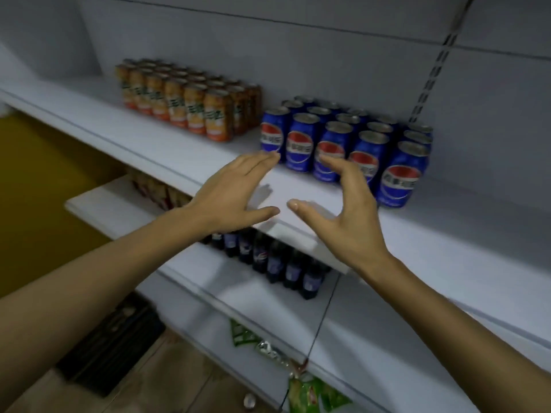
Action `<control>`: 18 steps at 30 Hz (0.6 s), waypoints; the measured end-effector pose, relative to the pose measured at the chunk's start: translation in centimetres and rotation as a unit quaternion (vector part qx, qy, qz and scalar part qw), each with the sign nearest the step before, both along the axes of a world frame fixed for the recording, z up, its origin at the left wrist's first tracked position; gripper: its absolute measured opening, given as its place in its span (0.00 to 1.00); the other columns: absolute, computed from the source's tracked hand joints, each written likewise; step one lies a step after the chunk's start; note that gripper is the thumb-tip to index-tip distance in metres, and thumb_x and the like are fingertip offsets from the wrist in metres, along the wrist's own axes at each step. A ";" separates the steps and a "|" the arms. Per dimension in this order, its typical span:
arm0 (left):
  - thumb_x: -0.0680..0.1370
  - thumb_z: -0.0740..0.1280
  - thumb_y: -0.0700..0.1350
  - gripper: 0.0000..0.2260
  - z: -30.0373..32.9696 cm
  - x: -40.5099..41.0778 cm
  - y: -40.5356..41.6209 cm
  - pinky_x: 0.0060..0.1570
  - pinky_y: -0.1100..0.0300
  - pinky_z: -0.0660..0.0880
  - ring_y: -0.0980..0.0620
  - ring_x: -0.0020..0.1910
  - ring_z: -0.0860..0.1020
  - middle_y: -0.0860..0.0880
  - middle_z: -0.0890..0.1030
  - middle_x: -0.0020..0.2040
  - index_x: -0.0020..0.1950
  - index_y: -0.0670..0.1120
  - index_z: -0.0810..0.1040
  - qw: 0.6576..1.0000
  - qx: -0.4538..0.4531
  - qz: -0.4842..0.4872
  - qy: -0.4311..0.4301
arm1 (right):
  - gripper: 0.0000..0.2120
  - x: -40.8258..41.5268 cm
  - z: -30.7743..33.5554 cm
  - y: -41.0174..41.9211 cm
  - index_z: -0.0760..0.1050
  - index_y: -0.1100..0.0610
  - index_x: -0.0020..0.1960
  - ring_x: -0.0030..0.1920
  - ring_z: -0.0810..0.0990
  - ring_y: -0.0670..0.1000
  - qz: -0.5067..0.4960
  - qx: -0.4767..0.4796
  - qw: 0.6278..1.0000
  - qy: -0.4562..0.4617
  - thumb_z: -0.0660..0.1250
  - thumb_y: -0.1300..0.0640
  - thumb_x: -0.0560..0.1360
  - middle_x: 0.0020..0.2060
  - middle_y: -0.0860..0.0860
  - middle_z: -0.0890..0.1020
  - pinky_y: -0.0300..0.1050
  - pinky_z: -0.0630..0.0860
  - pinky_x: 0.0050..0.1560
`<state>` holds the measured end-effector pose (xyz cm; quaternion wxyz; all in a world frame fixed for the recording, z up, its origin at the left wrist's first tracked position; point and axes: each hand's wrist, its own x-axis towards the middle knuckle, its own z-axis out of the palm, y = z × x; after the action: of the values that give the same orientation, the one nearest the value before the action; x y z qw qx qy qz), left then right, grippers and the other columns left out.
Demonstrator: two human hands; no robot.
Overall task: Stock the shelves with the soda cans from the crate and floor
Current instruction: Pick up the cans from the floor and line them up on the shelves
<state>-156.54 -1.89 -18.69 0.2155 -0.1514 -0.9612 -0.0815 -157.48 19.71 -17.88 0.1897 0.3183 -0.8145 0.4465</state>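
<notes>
My left hand [235, 192] and right hand [343, 210] are wide and empty; I should square the blue cans [343, 144] at 12 o'clock gently.

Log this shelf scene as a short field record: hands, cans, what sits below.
left hand: open, holds nothing, fingertips at the leftmost front blue can
right hand: open, fingers spread, in front of the blue cans
blue cola cans: upright rows, right part of the shelf
orange soda cans: upright block, left of the blue
shelf: white
dark bottles: row on the shelf below
</notes>
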 end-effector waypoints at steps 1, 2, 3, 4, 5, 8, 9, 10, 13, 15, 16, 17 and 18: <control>0.72 0.58 0.66 0.39 -0.9 1.4 -1.7 0.69 0.53 0.62 0.46 0.72 0.63 0.45 0.65 0.74 0.76 0.44 0.59 1.000 0.012 0.019 -0.006 | 0.32 1.1 -0.6 -1.5 0.67 0.53 0.69 0.64 0.70 0.46 0.025 0.023 0.999 -0.008 0.70 0.41 0.70 0.63 0.47 0.72 0.36 0.65 0.62; 0.72 0.58 0.66 0.38 -2.0 2.8 -3.3 0.68 0.52 0.64 0.46 0.71 0.65 0.45 0.67 0.73 0.76 0.44 0.60 0.999 0.027 0.037 -0.012 | 0.32 2.0 -1.4 -3.0 0.67 0.52 0.69 0.64 0.70 0.46 0.047 0.051 0.997 -0.014 0.70 0.40 0.70 0.63 0.47 0.72 0.35 0.65 0.61; 0.72 0.58 0.66 0.38 -3.1 4.3 -4.9 0.67 0.52 0.65 0.46 0.70 0.65 0.46 0.68 0.72 0.76 0.45 0.61 0.997 0.044 0.058 -0.020 | 0.32 2.9 -2.4 -4.5 0.67 0.52 0.69 0.63 0.70 0.46 0.068 0.079 0.994 -0.022 0.70 0.40 0.70 0.63 0.46 0.72 0.36 0.66 0.60; 0.72 0.59 0.65 0.37 -4.4 5.8 -6.2 0.66 0.53 0.66 0.47 0.70 0.65 0.47 0.68 0.72 0.76 0.46 0.61 0.995 0.063 0.078 -0.030 | 0.32 3.9 -3.6 -6.0 0.67 0.51 0.69 0.63 0.70 0.46 0.085 0.104 0.990 -0.038 0.70 0.39 0.70 0.64 0.46 0.72 0.37 0.66 0.59; 0.73 0.60 0.65 0.36 -6.0 7.3 -7.6 0.65 0.54 0.66 0.48 0.70 0.65 0.47 0.68 0.72 0.76 0.47 0.61 0.991 0.083 0.096 -0.047 | 0.33 4.8 -5.1 -7.4 0.66 0.50 0.70 0.63 0.69 0.46 0.099 0.127 0.985 -0.063 0.70 0.39 0.70 0.65 0.45 0.71 0.38 0.67 0.60; 0.74 0.63 0.62 0.35 -11.9 12.5 -11.3 0.64 0.57 0.64 0.47 0.69 0.66 0.46 0.69 0.71 0.75 0.45 0.62 0.975 0.148 0.132 -0.101 | 0.35 7.2 -10.0 -11.3 0.63 0.52 0.72 0.66 0.67 0.48 0.108 0.193 0.967 -0.125 0.70 0.40 0.72 0.68 0.47 0.69 0.43 0.68 0.64; 0.74 0.65 0.60 0.34 -14.3 14.6 -12.3 0.65 0.57 0.63 0.46 0.69 0.66 0.45 0.70 0.70 0.74 0.43 0.63 0.967 0.172 0.145 -0.122 | 0.35 7.9 -11.9 -12.3 0.63 0.53 0.73 0.67 0.67 0.49 0.105 0.215 0.960 -0.142 0.70 0.41 0.72 0.69 0.49 0.69 0.44 0.67 0.65; 0.74 0.68 0.57 0.34 -16.7 16.6 -13.2 0.66 0.56 0.63 0.45 0.69 0.66 0.44 0.69 0.70 0.74 0.43 0.63 0.955 0.197 0.164 -0.152 | 0.35 8.6 -13.8 -13.1 0.63 0.53 0.73 0.68 0.67 0.50 0.101 0.239 0.951 -0.169 0.70 0.42 0.72 0.69 0.50 0.69 0.44 0.65 0.66; 0.74 0.68 0.56 0.35 -23.5 22.1 -14.9 0.67 0.58 0.61 0.46 0.71 0.64 0.44 0.66 0.73 0.75 0.44 0.61 0.901 0.249 0.223 -0.275 | 0.35 10.7 -20.1 -14.2 0.63 0.53 0.72 0.67 0.68 0.51 0.077 0.288 0.913 -0.277 0.72 0.42 0.71 0.68 0.51 0.70 0.44 0.66 0.63; 0.69 0.60 0.65 0.40 -27.8 24.1 -15.1 0.67 0.55 0.63 0.43 0.71 0.65 0.43 0.66 0.73 0.75 0.43 0.62 0.880 0.246 0.237 -0.329 | 0.36 11.7 -24.3 -14.1 0.66 0.54 0.71 0.65 0.72 0.52 0.049 0.290 0.890 -0.347 0.74 0.42 0.69 0.65 0.52 0.73 0.43 0.68 0.61; 0.68 0.56 0.67 0.42 -29.9 24.7 -14.9 0.67 0.53 0.63 0.42 0.70 0.66 0.43 0.67 0.73 0.75 0.42 0.62 0.877 0.245 0.228 -0.345 | 0.37 11.9 -26.4 -13.9 0.67 0.54 0.70 0.64 0.73 0.53 0.034 0.296 0.880 -0.370 0.75 0.41 0.67 0.64 0.53 0.74 0.43 0.68 0.61; 0.67 0.56 0.67 0.43 -31.9 25.1 -14.5 0.67 0.54 0.62 0.42 0.71 0.66 0.43 0.67 0.73 0.75 0.42 0.62 0.869 0.249 0.222 -0.366 | 0.37 12.0 -28.6 -13.6 0.68 0.55 0.69 0.64 0.73 0.53 0.023 0.308 0.871 -0.382 0.75 0.41 0.66 0.64 0.53 0.75 0.42 0.68 0.60; 0.69 0.60 0.65 0.41 -33.6 25.3 -13.9 0.67 0.56 0.61 0.43 0.71 0.64 0.44 0.66 0.73 0.75 0.43 0.61 0.859 0.259 0.217 -0.384 | 0.36 11.9 -30.8 -13.4 0.69 0.55 0.69 0.63 0.73 0.54 0.019 0.323 0.863 -0.387 0.76 0.42 0.66 0.63 0.54 0.75 0.43 0.68 0.60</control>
<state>-131.25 -15.84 -52.32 -0.1273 0.1656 -0.9206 -0.3301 -145.63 6.35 -48.68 -0.2628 0.1785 -0.9147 0.2497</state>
